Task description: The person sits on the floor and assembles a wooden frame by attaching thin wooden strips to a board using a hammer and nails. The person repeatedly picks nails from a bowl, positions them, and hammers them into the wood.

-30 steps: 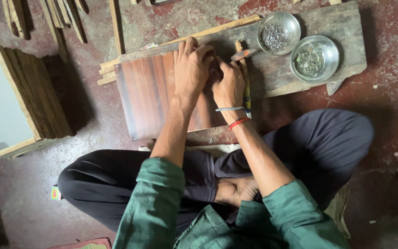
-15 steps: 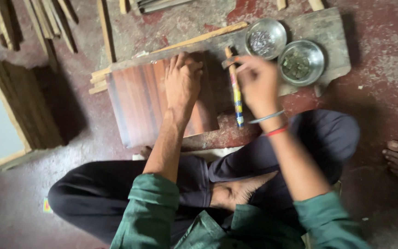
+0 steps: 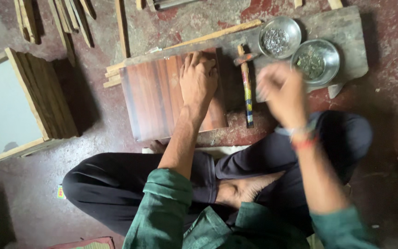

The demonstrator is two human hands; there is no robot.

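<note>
1. Left hand: fingers spread, pressed flat on one reddish wooden panel on the floor.
2. Right hand: raised, blurred; grip cannot be told.
3. One hammer lies between the hands.
4. Two metal bowls sit on one plank.

My left hand presses flat, fingers together, arm extended; my blurred right hand hovers raised, loosely curled.
</note>
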